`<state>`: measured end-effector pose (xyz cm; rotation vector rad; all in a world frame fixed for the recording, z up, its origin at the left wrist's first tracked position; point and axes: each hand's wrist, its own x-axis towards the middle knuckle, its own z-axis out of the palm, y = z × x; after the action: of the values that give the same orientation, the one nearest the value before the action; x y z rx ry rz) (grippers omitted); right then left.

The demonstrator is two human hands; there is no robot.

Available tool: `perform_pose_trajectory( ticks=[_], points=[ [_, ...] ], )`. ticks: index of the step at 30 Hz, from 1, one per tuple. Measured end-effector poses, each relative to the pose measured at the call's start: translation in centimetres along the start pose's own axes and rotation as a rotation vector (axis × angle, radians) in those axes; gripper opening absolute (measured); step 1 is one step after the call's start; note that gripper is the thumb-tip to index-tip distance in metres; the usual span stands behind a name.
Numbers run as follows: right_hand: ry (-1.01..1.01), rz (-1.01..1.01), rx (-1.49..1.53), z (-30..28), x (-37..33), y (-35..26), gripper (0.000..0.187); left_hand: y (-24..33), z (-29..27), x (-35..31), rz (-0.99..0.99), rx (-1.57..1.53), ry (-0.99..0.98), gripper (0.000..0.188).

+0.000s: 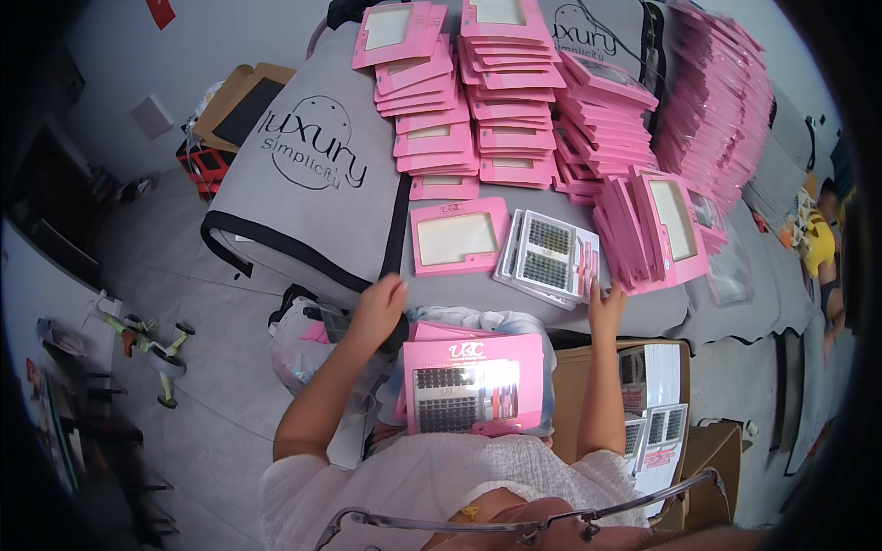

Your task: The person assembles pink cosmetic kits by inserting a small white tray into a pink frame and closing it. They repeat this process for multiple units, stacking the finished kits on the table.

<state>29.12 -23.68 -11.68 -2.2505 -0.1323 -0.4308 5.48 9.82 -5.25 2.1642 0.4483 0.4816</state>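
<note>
A filled pink box sits closest. The left hand curls; I can't tell if it holds anything. The right hand touches the stacked trays, grip unclear, likely choosing one. Next it should lift one toward the empty-looking pink box.

You've got even, fairly bright indoor light, source out of view, shadows soft, white glare across the clear window of the pink box on your lap. Center's reasonably sharp, your left hand slightly soft; near the black fisheye rim, the doorway bends, dim and blurry.
</note>
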Motion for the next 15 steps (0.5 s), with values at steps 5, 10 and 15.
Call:
perform_pose_trajectory(
  ticks=[5, 10, 15],
  points=[
    [-0.231, 0.183, -0.077, 2.5, 3.5, 0.2, 0.073, -6.2, 6.1, 10.2, -0.168, 0.346, 0.084, 0.047],
    [-0.266, 0.172, 0.021, 1.1, 3.3, -1.8, 0.047, -9.2, 6.5, 12.4, -0.463, -0.425, -0.031, 0.046],
    [-0.260, 0.224, 0.544, -0.2, 2.6, -1.2, 0.036, -4.4, 1.7, 10.3, -0.134, -0.231, 0.266, 0.031]
  ],
)
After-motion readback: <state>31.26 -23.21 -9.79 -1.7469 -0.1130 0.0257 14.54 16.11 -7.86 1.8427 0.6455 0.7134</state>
